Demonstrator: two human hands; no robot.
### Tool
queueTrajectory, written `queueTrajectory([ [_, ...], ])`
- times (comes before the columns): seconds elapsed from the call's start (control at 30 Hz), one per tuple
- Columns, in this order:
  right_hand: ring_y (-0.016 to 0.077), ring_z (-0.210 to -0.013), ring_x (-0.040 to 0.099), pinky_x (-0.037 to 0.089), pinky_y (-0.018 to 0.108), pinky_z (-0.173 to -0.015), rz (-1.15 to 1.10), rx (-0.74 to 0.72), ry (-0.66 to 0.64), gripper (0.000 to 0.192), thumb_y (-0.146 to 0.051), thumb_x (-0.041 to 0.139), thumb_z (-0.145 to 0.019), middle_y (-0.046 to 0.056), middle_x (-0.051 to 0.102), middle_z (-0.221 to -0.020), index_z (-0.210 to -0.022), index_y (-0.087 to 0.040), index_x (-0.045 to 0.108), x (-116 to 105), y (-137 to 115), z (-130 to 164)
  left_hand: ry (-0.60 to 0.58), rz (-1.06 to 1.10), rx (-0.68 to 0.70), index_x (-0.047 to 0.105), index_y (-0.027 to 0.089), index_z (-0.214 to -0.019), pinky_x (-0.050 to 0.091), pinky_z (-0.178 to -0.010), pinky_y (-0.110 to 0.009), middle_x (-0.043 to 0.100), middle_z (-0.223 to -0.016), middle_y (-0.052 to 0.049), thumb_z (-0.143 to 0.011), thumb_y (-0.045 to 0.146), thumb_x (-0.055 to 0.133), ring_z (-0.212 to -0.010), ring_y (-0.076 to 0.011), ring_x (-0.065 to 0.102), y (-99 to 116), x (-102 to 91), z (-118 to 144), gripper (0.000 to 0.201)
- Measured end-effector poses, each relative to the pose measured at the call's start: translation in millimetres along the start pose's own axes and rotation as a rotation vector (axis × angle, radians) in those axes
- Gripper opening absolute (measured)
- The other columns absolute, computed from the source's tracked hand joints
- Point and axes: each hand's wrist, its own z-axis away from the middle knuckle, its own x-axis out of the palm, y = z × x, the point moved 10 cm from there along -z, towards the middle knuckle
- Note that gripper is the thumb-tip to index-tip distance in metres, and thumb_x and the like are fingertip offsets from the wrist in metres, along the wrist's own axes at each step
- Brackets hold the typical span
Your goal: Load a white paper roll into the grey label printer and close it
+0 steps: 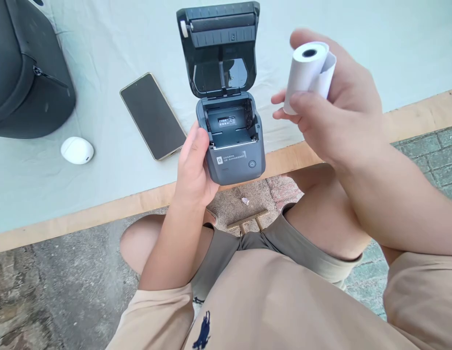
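Note:
A dark grey thermal label printer (235, 163) is gripped at its left side by my left hand (192, 170), the thumb near the front corner. Its lid (220, 53) stands fully raised, showing a black roller, and the paper bay inside holds no roll. To the right of the printer, my right hand (338, 102) pinches a white paper roll (302, 80) between thumb and fingers. The roll is near upright with its dark core facing up, and a loose end of paper curls away on its right. Roll and printer are apart.
Left of the printer a smartphone (153, 116) with a dark screen lies on the pale cloth-covered table (112, 29). Farther left are a white earbud case (77, 150) and a black zipped bag (28, 78). The table's wooden edge (138, 204) runs in front of my legs.

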Motion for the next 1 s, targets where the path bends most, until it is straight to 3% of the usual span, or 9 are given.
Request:
queueTrajectory([
  [0.1,0.0145,-0.103,0.065,0.06,0.03,-0.082,0.222,-0.31,-0.025,0.053,-0.029,0.066,-0.082,-0.003,0.044,-0.149,-0.132,-0.034,0.05,14,-41,13,0.007,0.0,0.022,0.058,0.028,-0.127,0.053,-0.107,-0.044,0.068,-0.129,-0.005,-0.093,0.056,0.051,-0.134,-0.0286,0.055,3,-0.2,1,0.045],
  [0.2,0.0141,-0.101,0.066,0.058,0.029,-0.078,0.334,-0.424,-0.057,0.037,-0.031,0.063,-0.083,-0.003,0.058,-0.127,-0.118,-0.032,0.051,28,-59,18,-0.026,0.011,0.057,0.06,0.024,-0.12,0.052,-0.111,-0.039,0.071,-0.123,-0.005,-0.091,0.045,0.06,-0.139,-0.027,0.051,5,1.3,1,0.036],
  [0.3,0.0165,-0.093,0.068,0.053,0.032,-0.074,0.608,-0.478,-0.061,0.015,-0.024,0.058,-0.085,-0.003,0.069,-0.1,-0.098,-0.027,0.051,42,-65,16,-0.07,0.017,0.067,0.06,0.024,-0.115,0.051,-0.112,-0.036,0.072,-0.119,-0.004,-0.087,0.037,0.067,-0.143,-0.0253,0.046,6,3.6,2,0.032],
  [0.43,0.0179,-0.082,0.068,0.048,0.033,-0.063,0.844,-0.531,-0.09,0.012,-0.022,0.054,-0.083,-0.005,0.071,-0.087,-0.094,-0.026,0.053,56,-60,13,-0.079,0.009,0.033,0.059,0.026,-0.117,0.054,-0.11,-0.035,0.069,-0.126,-0.003,-0.088,0.037,0.066,-0.147,-0.0259,0.041,2,4.7,4,0.032],
  [0.53,0.0194,-0.077,0.068,0.048,0.035,-0.063,0.866,-0.559,-0.121,0.017,-0.015,0.053,-0.078,-0.003,0.072,-0.084,-0.092,-0.025,0.056,59,-54,12,-0.079,0.007,0.02,0.057,0.027,-0.121,0.055,-0.108,-0.036,0.062,-0.136,-0.002,-0.086,0.035,0.067,-0.145,-0.0282,0.043,1,5.4,5,0.037],
  [0.67,0.0203,-0.091,0.071,0.052,0.037,-0.071,0.795,-0.648,-0.127,0.017,-0.011,0.054,-0.077,-0.004,0.074,-0.099,-0.086,-0.025,0.058,59,-57,16,-0.086,0.009,0.031,0.058,0.027,-0.121,0.055,-0.108,-0.037,0.061,-0.138,-0.003,-0.085,0.035,0.069,-0.142,-0.0287,0.047,2,6.3,5,0.038],
  [0.8,0.0183,-0.08,0.068,0.05,0.038,-0.07,0.762,-0.722,-0.081,0.008,-0.019,0.054,-0.085,-0.003,0.072,-0.089,-0.083,-0.025,0.058,59,-66,24,-0.109,0.026,0.045,0.059,0.025,-0.117,0.051,-0.112,-0.036,0.066,-0.128,-0.004,-0.087,0.04,0.066,-0.143,-0.0277,0.046,4,7.9,3,0.034],
  [0.9,0.0188,-0.083,0.068,0.049,0.038,-0.072,0.725,-0.756,-0.145,0.005,-0.027,0.058,-0.089,-0.004,0.072,-0.09,-0.085,-0.025,0.059,69,-68,35,-0.128,0.072,0.064,0.058,0.025,-0.118,0.05,-0.114,-0.036,0.071,-0.118,-0.005,-0.088,0.044,0.064,-0.142,-0.0267,0.048,6,7.4,2,0.036],
  [1.0,0.0206,-0.094,0.068,0.051,0.04,-0.077,0.678,-0.746,-0.228,0.02,-0.044,0.058,-0.091,-0.004,0.073,-0.093,-0.086,-0.025,0.06,77,-66,42,-0.106,0.049,0.076,0.06,0.025,-0.113,0.05,-0.114,-0.035,0.073,-0.11,-0.003,-0.086,0.037,0.068,-0.14,-0.026,0.05,6,2.2,2,0.031],
])
